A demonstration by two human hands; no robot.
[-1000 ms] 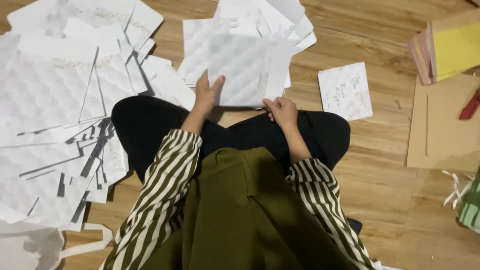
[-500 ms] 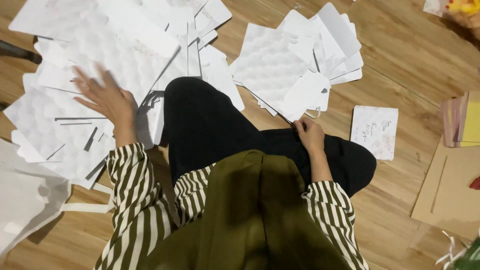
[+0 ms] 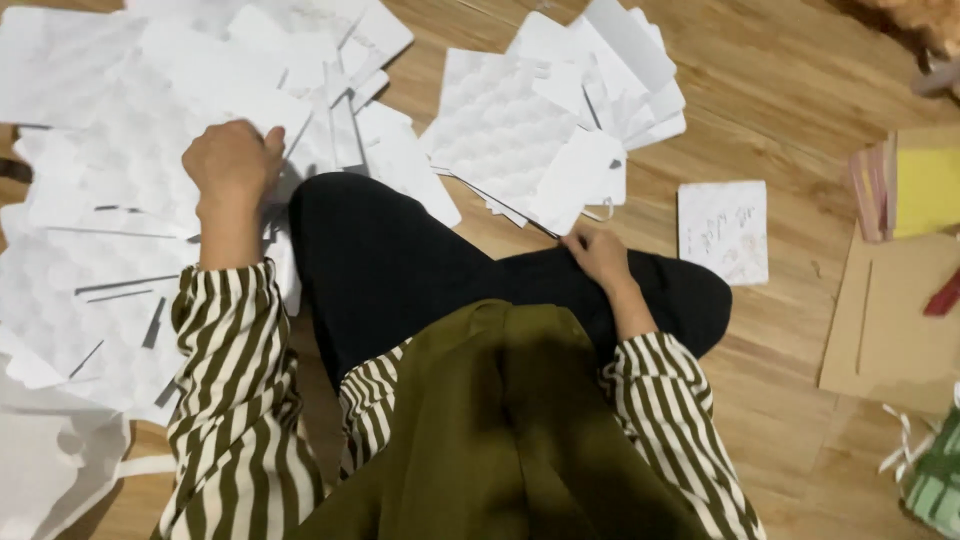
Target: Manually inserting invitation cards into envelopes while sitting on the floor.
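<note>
left hand (image 3: pixel 232 160) curled, fingers down on big pile of white embossed sheets (image 3: pixel 110 200). right hand (image 3: pixel 598 254) pinching corner of smaller sheet stack (image 3: pixel 545 130), resting on knee.

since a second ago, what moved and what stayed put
The left hand left the small stack in front and swung out onto the big pile of white embossed sheets, where its fingers now curl down. The right hand stayed at the near edge of the smaller stack. The lone sheet and the cardboard did not move.
</note>
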